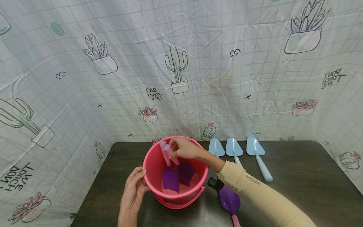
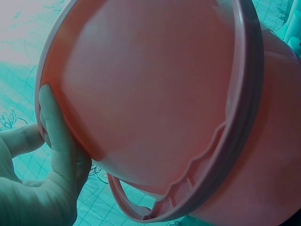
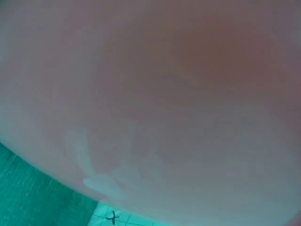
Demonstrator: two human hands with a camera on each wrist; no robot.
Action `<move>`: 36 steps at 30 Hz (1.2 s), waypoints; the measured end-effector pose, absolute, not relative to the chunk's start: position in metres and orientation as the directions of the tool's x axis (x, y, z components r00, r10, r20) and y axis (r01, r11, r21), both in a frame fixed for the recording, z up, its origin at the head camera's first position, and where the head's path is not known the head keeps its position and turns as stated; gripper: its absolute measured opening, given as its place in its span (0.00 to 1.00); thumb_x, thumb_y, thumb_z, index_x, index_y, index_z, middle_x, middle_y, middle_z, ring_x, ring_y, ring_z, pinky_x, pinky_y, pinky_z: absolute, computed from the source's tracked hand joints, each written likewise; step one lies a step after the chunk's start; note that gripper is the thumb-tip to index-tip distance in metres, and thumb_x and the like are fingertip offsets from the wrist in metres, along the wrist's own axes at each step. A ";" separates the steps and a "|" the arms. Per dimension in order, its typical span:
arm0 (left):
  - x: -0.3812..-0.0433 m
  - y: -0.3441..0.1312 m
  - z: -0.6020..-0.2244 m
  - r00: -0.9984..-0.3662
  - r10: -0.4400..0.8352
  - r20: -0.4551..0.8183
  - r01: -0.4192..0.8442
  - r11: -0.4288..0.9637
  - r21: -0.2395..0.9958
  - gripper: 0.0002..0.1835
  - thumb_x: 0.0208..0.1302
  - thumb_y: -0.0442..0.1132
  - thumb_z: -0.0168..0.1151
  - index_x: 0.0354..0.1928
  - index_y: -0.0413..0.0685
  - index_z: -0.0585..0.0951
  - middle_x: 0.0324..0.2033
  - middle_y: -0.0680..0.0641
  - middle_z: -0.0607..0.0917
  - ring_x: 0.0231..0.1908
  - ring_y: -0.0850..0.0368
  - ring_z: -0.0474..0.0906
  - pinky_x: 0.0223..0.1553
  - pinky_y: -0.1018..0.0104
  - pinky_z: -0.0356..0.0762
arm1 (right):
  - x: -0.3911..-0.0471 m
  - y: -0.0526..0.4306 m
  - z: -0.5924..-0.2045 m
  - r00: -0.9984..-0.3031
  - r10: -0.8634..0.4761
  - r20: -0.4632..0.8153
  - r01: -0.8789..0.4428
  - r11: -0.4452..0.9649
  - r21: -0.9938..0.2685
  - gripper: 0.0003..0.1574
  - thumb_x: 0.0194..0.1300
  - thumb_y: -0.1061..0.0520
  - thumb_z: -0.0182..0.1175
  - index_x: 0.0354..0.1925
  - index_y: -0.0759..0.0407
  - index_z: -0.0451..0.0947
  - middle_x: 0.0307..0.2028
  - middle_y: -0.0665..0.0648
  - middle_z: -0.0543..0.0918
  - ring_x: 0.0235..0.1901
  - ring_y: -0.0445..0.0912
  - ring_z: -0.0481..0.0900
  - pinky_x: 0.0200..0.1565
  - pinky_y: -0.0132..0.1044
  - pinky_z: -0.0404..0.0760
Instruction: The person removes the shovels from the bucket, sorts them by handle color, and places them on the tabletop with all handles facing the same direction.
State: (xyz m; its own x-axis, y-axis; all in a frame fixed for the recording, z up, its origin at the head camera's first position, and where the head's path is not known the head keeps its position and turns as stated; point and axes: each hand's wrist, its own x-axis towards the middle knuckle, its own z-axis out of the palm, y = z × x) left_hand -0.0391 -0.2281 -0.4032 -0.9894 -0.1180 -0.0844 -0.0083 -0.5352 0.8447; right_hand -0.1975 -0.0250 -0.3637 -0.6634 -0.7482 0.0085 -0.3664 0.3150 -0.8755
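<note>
A pink bucket (image 1: 184,201) stands on the dark table with two purple toy shovels inside, their pale pink-purple handles leaning on the far left wall. My left hand (image 1: 134,187) grips the bucket's rim on the left; in the left wrist view its fingers (image 2: 59,136) wrap over the rim. Reaching over the far right of the rim, my right hand (image 1: 184,147) pinches the handle of the right-hand shovel (image 1: 186,172). The other shovel (image 1: 170,179) lies beside it, blade down on the bucket floor. In the right wrist view the bucket's wall (image 3: 164,94) hides the hand.
Three light blue trowels (image 1: 255,148) lie at the back right along the cloth backdrop (image 1: 198,78). Another purple shovel (image 1: 229,198) rests on the table (image 1: 297,183), under the right forearm. A black object (image 1: 215,183) shows by the right sleeve. The bucket's carry handle (image 2: 188,188) hangs at its front.
</note>
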 end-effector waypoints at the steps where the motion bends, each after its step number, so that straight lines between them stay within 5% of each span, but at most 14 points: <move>1: -0.039 -0.228 -0.403 -0.990 -0.118 -0.082 -0.006 -0.535 0.845 0.08 0.79 0.30 0.47 0.42 0.43 0.76 0.33 0.47 0.83 0.31 0.60 0.85 0.27 0.68 0.86 | -0.197 -0.025 -0.364 -0.667 -0.745 0.010 -0.372 0.321 -0.871 0.18 0.59 0.66 0.69 0.47 0.67 0.75 0.39 0.56 0.84 0.42 0.46 0.82 0.47 0.36 0.84; 11: -0.039 -0.228 -0.404 -0.990 -0.119 -0.074 0.002 -0.544 0.839 0.08 0.79 0.29 0.47 0.41 0.42 0.77 0.33 0.47 0.82 0.30 0.60 0.84 0.27 0.67 0.86 | -0.194 -0.024 -0.359 -0.705 -0.709 -0.009 -0.384 0.392 -0.836 0.16 0.58 0.64 0.69 0.43 0.65 0.76 0.35 0.54 0.83 0.34 0.43 0.79 0.36 0.31 0.79; 20: -0.039 -0.228 -0.405 -0.993 -0.103 -0.055 0.012 -0.559 0.829 0.10 0.78 0.28 0.46 0.41 0.42 0.77 0.32 0.48 0.82 0.30 0.61 0.84 0.28 0.68 0.86 | -0.193 -0.022 -0.358 -0.727 -0.686 -0.041 -0.295 0.366 -0.883 0.12 0.57 0.68 0.64 0.41 0.68 0.76 0.32 0.57 0.85 0.26 0.47 0.87 0.34 0.36 0.88; 36: -0.039 -0.228 -0.405 -0.990 -0.116 -0.081 -0.003 -0.552 0.834 0.09 0.78 0.28 0.46 0.41 0.42 0.77 0.32 0.48 0.82 0.29 0.61 0.84 0.27 0.68 0.86 | -0.193 -0.017 -0.349 -0.737 -0.671 -0.081 -0.185 0.316 -0.931 0.11 0.56 0.67 0.61 0.40 0.64 0.77 0.32 0.57 0.80 0.30 0.47 0.84 0.35 0.45 0.90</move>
State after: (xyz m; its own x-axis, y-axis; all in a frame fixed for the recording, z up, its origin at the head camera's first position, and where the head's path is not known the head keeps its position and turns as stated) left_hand -0.0390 -0.2278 -0.4045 -0.9900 -0.1156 -0.0805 -0.0033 -0.5523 0.8336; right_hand -0.1929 -0.0167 -0.3492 -0.7373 -0.6707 -0.0808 -0.1853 0.3159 -0.9305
